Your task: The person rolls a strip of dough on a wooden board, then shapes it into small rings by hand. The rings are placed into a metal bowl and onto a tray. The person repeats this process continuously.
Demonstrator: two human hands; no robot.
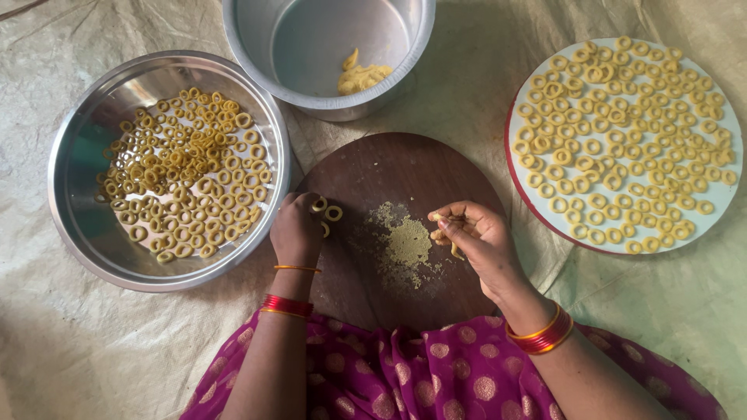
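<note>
My left hand rests fingers-down on the left part of a round dark wooden board, closed around small yellow dough rings that poke out by its fingers. My right hand hovers over the board's right side, its fingers pinched on a thin piece of yellow dough. A patch of yellow crumbs lies on the board between the two hands.
A wide steel bowl at the left holds many dough rings. A steel pot at the top holds a lump of dough. A round white plate at the right is covered with rings. Beige sheeting lies under everything.
</note>
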